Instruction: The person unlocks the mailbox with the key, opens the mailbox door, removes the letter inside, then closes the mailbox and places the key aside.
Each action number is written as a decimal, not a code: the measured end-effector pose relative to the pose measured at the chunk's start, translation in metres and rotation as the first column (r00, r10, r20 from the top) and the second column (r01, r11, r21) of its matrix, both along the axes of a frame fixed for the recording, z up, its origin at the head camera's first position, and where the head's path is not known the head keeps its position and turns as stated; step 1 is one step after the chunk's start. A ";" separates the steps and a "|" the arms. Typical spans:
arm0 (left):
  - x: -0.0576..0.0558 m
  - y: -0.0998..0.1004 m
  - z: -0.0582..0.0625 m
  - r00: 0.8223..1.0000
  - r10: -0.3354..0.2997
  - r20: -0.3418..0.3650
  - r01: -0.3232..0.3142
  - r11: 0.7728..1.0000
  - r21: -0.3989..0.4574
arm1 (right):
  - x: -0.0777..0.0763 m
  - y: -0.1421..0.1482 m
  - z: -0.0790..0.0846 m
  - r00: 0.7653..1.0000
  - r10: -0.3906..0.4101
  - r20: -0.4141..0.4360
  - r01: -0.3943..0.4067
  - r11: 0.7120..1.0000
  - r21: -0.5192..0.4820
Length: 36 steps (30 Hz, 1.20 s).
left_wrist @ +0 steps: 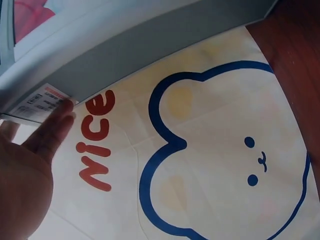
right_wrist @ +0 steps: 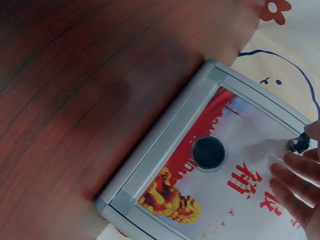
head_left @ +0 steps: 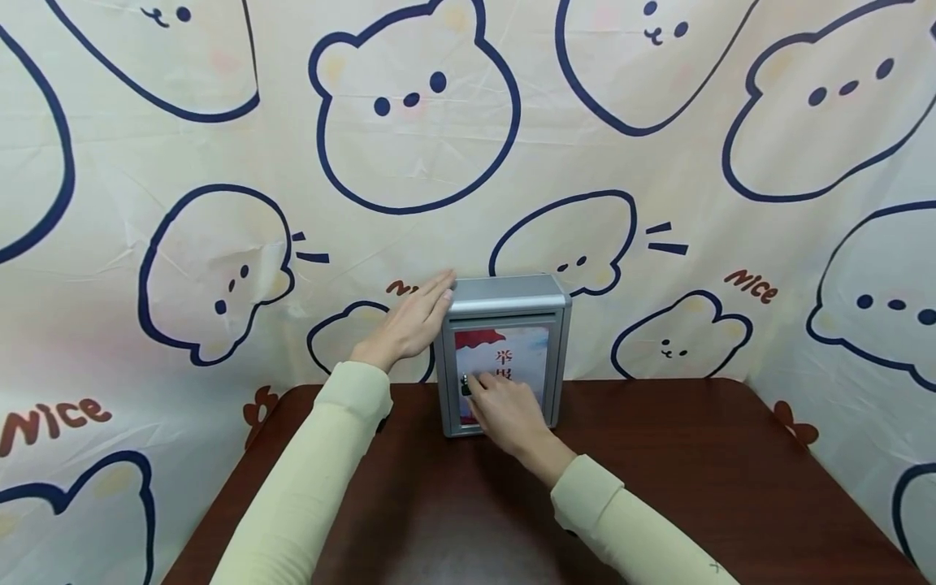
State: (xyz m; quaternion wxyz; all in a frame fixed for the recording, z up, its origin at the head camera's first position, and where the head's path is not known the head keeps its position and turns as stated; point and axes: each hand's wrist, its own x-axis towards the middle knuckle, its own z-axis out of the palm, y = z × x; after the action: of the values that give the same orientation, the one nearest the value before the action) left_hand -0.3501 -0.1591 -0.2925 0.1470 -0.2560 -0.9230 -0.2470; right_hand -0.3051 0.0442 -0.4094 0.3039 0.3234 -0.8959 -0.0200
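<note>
A grey metal-framed box [head_left: 504, 296] stands upright on the table, its front carrying a printed panel [right_wrist: 250, 145] with red characters. My left hand [head_left: 417, 321] lies along the box's upper left edge with fingers extended. In the left wrist view its fingers [left_wrist: 55, 127] touch the grey side beside a white label [left_wrist: 40, 102]. At the left part of the front panel, my right hand [head_left: 508, 410] pinches a small black knob-like piece [right_wrist: 299, 144], partly covered by the fingers. A round black disc [right_wrist: 209, 152] sits lower on the panel, clear of the fingers.
The dark brown wooden table [head_left: 658, 471] carries the box near its back edge. Behind and at the sides hangs a pale cloth [head_left: 409, 162] with blue-outlined bear drawings, close behind the box.
</note>
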 end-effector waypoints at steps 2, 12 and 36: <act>-0.001 -0.001 0.000 1.000 -0.005 -0.008 0.005 1.000 -0.007 | -0.002 -0.002 -0.002 1.000 0.010 -0.014 -0.010 1.000 0.000; -0.010 -0.003 -0.006 0.996 -0.018 -0.085 0.014 0.999 -0.043 | -0.005 -0.007 -0.002 0.996 0.029 -0.082 -0.030 1.000 -0.008; -0.013 -0.002 -0.011 0.992 -0.017 -0.124 0.014 1.000 -0.022 | -0.002 -0.015 0.005 0.998 -0.057 0.035 0.057 0.998 0.010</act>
State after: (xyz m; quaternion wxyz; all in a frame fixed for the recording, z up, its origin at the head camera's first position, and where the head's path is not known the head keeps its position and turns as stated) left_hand -0.3627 -0.1616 -0.3030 0.1993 -0.2794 -0.9127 -0.2218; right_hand -0.3071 0.0288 -0.4039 0.2857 0.2994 -0.9099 -0.0271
